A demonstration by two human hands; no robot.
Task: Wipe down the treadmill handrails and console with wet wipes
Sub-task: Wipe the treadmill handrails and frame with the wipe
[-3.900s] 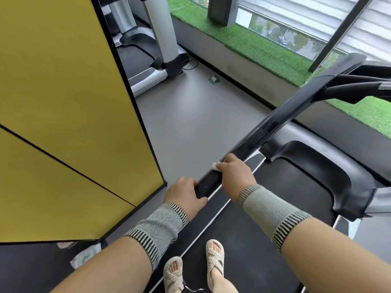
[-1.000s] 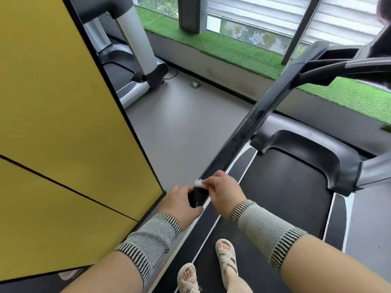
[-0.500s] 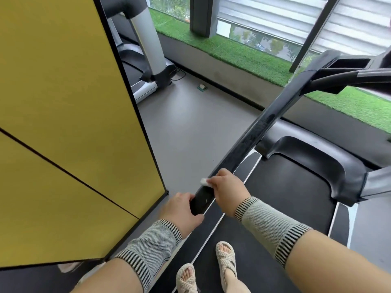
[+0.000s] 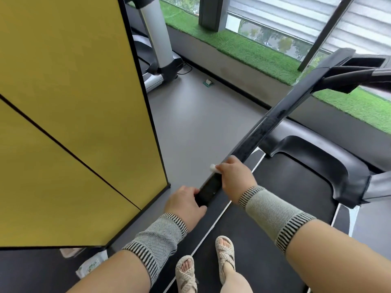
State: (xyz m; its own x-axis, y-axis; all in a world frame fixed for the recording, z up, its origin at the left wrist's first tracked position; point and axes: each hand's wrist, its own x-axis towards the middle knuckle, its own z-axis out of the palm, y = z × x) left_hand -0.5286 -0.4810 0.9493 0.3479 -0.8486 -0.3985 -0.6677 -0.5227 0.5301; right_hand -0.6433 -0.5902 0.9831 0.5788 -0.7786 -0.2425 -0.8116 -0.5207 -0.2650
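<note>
gym, treadmills (image 4: pixel 152 49), artificial turf (image 4: pixel 243 47)

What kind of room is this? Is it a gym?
Most likely a gym. The person stands on a treadmill belt wiping its long black handrail, and a second treadmill stands across the grey floor. A strip of fake grass runs beneath the windows.

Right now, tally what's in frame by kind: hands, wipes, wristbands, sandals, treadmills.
Hands: 2, left hand gripping the handrail end, right hand pressing the wipe to it
Wipes in use: 1
Wipe packs: 1, on the floor
Wristbands: 2
Sandals: 2
Treadmills: 2
Total: 10
</note>
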